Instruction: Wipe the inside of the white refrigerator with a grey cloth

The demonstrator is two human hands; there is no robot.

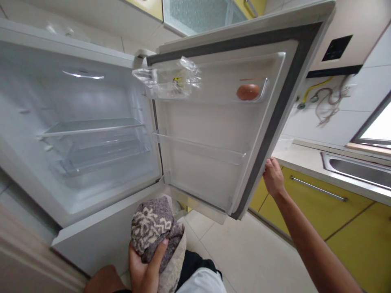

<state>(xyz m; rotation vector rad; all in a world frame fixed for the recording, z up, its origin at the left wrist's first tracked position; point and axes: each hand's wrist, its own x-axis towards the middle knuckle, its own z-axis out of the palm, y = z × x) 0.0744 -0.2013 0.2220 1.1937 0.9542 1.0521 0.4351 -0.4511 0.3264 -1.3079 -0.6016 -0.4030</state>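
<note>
My left hand (146, 264) is closed around a bunched grey-brown cloth (152, 224) with a cream pattern, low in front of my body. Out to the right, my right hand (273, 177) grips the outer edge of the fridge door (198, 122), which stands wide open. Inside the fridge (100, 195) are a glass shelf (94, 125) and a clear drawer or tray (106, 156). The door's upper rack holds a crumpled clear plastic bag (174, 79) and a brown, egg-like round item (247, 92). Lower down, a clear door rack (201, 148) runs across.
Yellow cabinets (305, 203) and a counter with a steel sink (360, 167) stand to the right. A water heater (342, 36) with hanging hoses (326, 97) is on the wall. Below lies a tiled floor (244, 252); my knee (104, 278) is near the fridge's lower front.
</note>
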